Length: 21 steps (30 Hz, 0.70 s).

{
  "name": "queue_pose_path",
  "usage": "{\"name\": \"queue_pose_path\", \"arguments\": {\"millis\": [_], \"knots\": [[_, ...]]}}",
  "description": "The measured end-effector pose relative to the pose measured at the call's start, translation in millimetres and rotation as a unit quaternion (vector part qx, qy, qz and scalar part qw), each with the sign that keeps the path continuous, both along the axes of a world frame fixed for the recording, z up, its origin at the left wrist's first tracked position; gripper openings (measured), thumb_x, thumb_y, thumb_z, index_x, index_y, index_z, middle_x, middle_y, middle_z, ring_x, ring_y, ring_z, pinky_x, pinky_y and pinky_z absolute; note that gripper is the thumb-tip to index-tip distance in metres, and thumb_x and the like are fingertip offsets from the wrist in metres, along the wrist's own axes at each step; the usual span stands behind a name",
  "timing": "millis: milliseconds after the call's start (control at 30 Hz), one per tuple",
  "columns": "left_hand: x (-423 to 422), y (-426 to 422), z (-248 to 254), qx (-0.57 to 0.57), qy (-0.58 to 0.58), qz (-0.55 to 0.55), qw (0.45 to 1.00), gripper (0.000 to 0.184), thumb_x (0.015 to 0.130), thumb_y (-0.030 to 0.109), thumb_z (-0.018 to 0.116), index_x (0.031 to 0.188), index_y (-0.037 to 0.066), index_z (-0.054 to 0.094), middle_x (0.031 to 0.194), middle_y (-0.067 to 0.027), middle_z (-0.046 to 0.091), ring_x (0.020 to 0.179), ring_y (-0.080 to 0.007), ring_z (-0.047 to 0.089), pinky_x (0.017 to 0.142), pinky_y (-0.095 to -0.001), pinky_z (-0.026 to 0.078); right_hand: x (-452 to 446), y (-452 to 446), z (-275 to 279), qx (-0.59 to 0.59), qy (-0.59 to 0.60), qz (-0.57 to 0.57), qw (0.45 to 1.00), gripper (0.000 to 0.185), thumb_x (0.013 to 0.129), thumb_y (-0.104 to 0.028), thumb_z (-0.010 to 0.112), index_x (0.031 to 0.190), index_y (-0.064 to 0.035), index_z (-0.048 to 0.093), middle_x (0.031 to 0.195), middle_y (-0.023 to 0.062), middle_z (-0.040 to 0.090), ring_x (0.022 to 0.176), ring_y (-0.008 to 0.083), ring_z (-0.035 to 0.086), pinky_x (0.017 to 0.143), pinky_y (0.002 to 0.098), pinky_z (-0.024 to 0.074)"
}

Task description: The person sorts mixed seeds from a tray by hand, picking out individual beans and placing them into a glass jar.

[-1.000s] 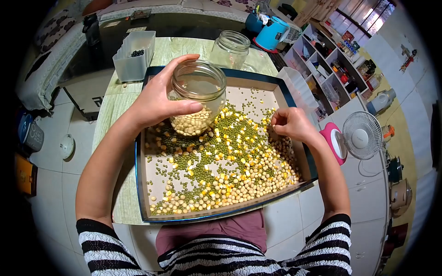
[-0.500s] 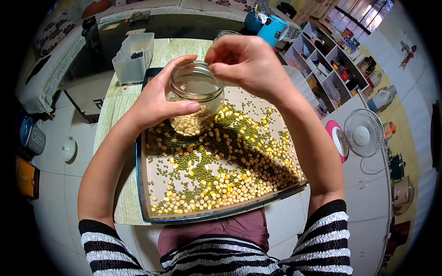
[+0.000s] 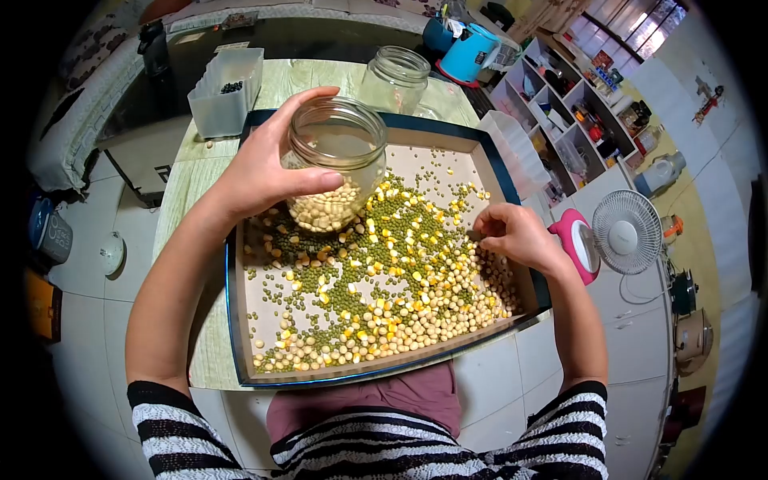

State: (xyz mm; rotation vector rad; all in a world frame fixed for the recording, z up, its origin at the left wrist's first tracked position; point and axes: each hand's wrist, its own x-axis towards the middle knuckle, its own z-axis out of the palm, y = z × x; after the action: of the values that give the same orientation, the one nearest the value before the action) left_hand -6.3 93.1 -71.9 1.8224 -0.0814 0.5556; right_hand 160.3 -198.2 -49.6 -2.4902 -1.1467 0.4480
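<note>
So at the table's far left corner there's a frosted plastic container with some small black beans in it, parked outside the box, probably to stay out of the way. Next along, the left hand is wrapped around a see-through, wide-mouthed glass jar part full of pale round beans. It's over the box's left half, open mouth up, I'd guess so the other hand can reach it easily. Can't tell if its base touches down.

The shallow dark-rimmed cardboard box sits along the table's near edge, its walls presumably keeping the green beans, yellow corn kernels and pale beans from rolling off. A second glass jar stands past its far edge. The right hand is at the box's right side, fingers curled narrow; can't tell if they're pinching anything.

Compared with half a second ago: the right hand was up at the jar's mouth, now it's down by the beans. Left hand's grip looks the same.
</note>
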Motion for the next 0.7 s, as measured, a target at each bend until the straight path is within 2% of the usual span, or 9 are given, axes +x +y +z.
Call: {"name": "queue_pose_path", "arguments": {"millis": [33, 233, 267, 333, 433, 500, 533, 633, 700], "knots": [[-1, 1, 0, 0.004, -0.013, -0.004, 1.000, 0.086, 0.060, 0.032, 0.077, 0.130, 0.004, 0.035, 0.123, -0.0137, 0.046, 0.115, -0.0219, 0.045, 0.101, -0.0334, 0.031, 1, -5, -4, 0.001, 0.001, -0.001, 1.000, 0.020, 0.066, -0.003, 0.064, 0.085, 0.0005, 0.060, 0.072, 0.0092, 0.061, 0.067, 0.0168, 0.059, 0.064, 0.0289, 0.0469], [2, 3, -6, 0.001, -0.026, -0.004, 1.000, 0.087, 0.059, 0.034, 0.076, 0.130, 0.005, 0.036, 0.122, -0.0125, 0.047, 0.115, -0.0215, 0.044, 0.098, -0.0339, 0.033, 2, -9, -16, -0.007, 0.008, -0.008, 1.000, 0.018, 0.070, -0.003, 0.065, 0.087, 0.0003, 0.061, 0.072, 0.0043, 0.061, 0.067, 0.0096, 0.057, 0.062, 0.0244, 0.0463], [2, 3, -5, 0.002, -0.025, -0.005, 1.000, 0.087, 0.059, 0.034, 0.076, 0.130, 0.005, 0.036, 0.122, -0.0125, 0.047, 0.115, -0.0215, 0.044, 0.098, -0.0339, 0.033, 3, -7, -17, -0.007, -0.010, 0.004, 1.000, 0.017, 0.070, -0.004, 0.065, 0.086, 0.0006, 0.060, 0.070, 0.0054, 0.061, 0.065, 0.0103, 0.057, 0.061, 0.0249, 0.0465], [1, 2, -2, 0.008, 0.015, 0.012, 1.000, 0.098, 0.054, 0.047, 0.074, 0.133, 0.007, 0.032, 0.126, -0.0100, 0.043, 0.120, -0.0217, 0.039, 0.103, -0.0401, 0.026, 5, -3, -18, -0.007, -0.029, 0.016, 0.999, 0.016, 0.071, -0.005, 0.065, 0.086, 0.0009, 0.060, 0.069, 0.0064, 0.061, 0.063, 0.0110, 0.058, 0.060, 0.0254, 0.0467], [0, 1, -1, 0.006, 0.021, 0.012, 1.000, 0.099, 0.053, 0.047, 0.074, 0.133, 0.007, 0.032, 0.126, -0.0103, 0.043, 0.121, -0.0221, 0.039, 0.103, -0.0407, 0.026, 7, 5, -19, 0.000, -0.034, 0.030, 0.999, 0.015, 0.072, -0.006, 0.064, 0.084, 0.0014, 0.060, 0.066, 0.0076, 0.061, 0.059, 0.0121, 0.057, 0.058, 0.0265, 0.0466], [0, 0, -1, 0.002, 0.018, 0.012, 1.000, 0.099, 0.053, 0.048, 0.074, 0.133, 0.007, 0.032, 0.126, -0.0104, 0.043, 0.121, -0.0222, 0.039, 0.103, -0.0409, 0.026, 7, 9, -17, -0.026, -0.051, 0.018, 0.998, 0.015, 0.071, -0.010, 0.064, 0.081, 0.0000, 0.062, 0.070, 0.0126, 0.063, 0.065, 0.0227, 0.061, 0.063, 0.0318, 0.0482], [1, 0, -1, -0.001, 0.015, 0.010, 1.000, 0.099, 0.053, 0.048, 0.074, 0.133, 0.008, 0.032, 0.126, -0.0105, 0.043, 0.121, -0.0224, 0.039, 0.103, -0.0411, 0.026, 8, 9, -17, -0.026, -0.051, 0.018, 0.998, 0.015, 0.071, -0.010, 0.064, 0.081, 0.0000, 0.062, 0.070, 0.0126, 0.063, 0.065, 0.0227, 0.061, 0.063, 0.0318, 0.0482], [1, 1, -3, -0.004, -0.018, -0.001, 1.000, 0.088, 0.058, 0.036, 0.076, 0.131, 0.006, 0.035, 0.123, -0.0126, 0.046, 0.116, -0.0222, 0.044, 0.100, -0.0359, 0.032, 10, 8, -18, -0.027, -0.053, 0.009, 0.998, 0.013, 0.071, -0.011, 0.064, 0.078, -0.0001, 0.062, 0.068, 0.0126, 0.062, 0.063, 0.0230, 0.061, 0.062, 0.0320, 0.0481], [0, 2, -4, -0.003, -0.018, -0.001, 1.000, 0.088, 0.058, 0.035, 0.076, 0.131, 0.006, 0.035, 0.123, -0.0126, 0.046, 0.116, -0.0223, 0.044, 0.100, -0.0356, 0.032, 9, 8, -17, -0.033, -0.045, -0.010, 0.998, 0.012, 0.071, -0.011, 0.064, 0.076, -0.0003, 0.062, 0.067, 0.0126, 0.062, 0.062, 0.0228, 0.061, 0.061, 0.0321, 0.0482]]}}
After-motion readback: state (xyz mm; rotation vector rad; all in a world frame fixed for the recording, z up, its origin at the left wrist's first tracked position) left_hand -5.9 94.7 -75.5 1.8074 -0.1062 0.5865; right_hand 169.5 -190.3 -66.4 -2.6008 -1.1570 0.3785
